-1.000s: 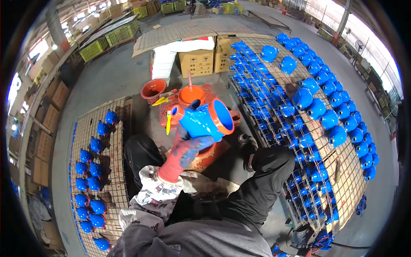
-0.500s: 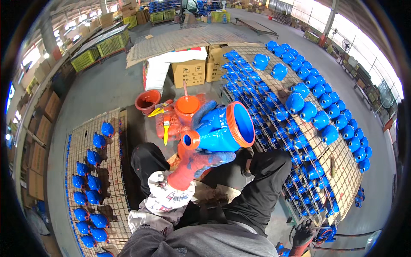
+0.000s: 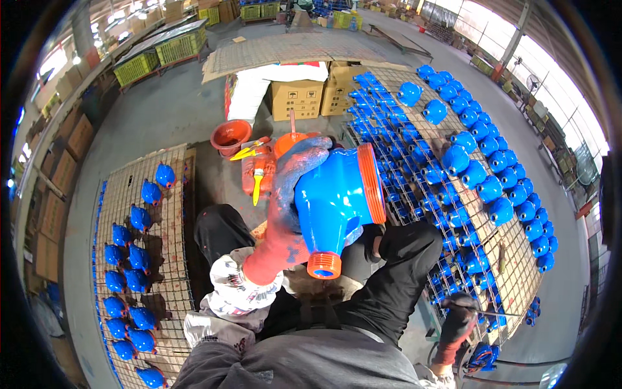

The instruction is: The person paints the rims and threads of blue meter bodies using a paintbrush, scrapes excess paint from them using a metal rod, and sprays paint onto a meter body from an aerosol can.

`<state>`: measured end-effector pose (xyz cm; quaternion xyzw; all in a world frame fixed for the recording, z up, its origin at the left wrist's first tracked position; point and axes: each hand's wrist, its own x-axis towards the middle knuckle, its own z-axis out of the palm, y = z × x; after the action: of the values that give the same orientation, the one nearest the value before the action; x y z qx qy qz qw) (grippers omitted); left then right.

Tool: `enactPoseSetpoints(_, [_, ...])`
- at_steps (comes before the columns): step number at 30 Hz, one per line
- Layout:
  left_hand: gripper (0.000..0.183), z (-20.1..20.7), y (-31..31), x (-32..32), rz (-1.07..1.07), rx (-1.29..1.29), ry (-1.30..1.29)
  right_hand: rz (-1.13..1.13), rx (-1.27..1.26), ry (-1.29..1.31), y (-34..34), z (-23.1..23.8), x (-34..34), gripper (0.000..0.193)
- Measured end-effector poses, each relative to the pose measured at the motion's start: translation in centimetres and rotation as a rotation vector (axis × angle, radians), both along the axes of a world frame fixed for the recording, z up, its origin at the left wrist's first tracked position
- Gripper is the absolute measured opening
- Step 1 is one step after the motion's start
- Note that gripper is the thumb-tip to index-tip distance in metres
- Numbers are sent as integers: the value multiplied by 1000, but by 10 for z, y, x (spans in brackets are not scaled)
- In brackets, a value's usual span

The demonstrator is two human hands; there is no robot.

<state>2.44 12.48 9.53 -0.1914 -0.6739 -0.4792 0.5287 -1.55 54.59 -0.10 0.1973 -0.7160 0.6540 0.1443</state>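
L hand (image 3: 285, 194): gloved, wrapped firmly round body of blue fitting (image 3: 330, 201); some fingers over top, fingertips showing again beneath. Glove red w/ dark patches; patterned white sleeve (image 3: 236, 285) behind it.

Fitting: held up in front of torso, approx. over gap betw. knees. Surface glossy blue, bright highlights. Wide end (image 3: 371, 185) orange, ribbed, faces R. Narrow end (image 3: 324, 266) also orange, points down twd wearer.

R hand (image 3: 459, 316): gloved, low at R, well apart from fitting, by near edge of R rack (image 3: 518, 279). Fingers look bent; can't tell whether pinching anything. Thin rod (image 3: 499, 314) runs off beside it; contact unclear.

Floor ahead, beyond fitting: red bowl (image 3: 231, 137); orange pot (image 3: 288, 141), partly hidden by L hand, stick (image 3: 292, 120) upright in it; yellow brush (image 3: 258, 187) on red-stained patch, 2nd yellow tool (image 3: 248, 151) just beside bowl.

L rack (image 3: 172, 243): wire mesh on board, blue pcs (image 3: 140, 218) in loose rows. R rack: same build, many more blue pcs (image 3: 501, 211), esp. along outer side; others seen below mesh.

Bkgd: cartons (image 3: 297, 98) w/ white sack (image 3: 249, 91) next to them; yellow-green crates (image 3: 178, 47) far L; fan (image 3: 532, 82) far R.
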Motion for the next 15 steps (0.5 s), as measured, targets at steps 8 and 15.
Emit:
enactPoseSetpoints(8, [101, 6, -7, 10, 127, -66, 66, 171, 148, -222, -72, 15, 9, 32])
enactPoseSetpoints(15, [112, 9, 3, 18, -284, 427, -176, 248, 166, -122, -99, 18, -3, 48])
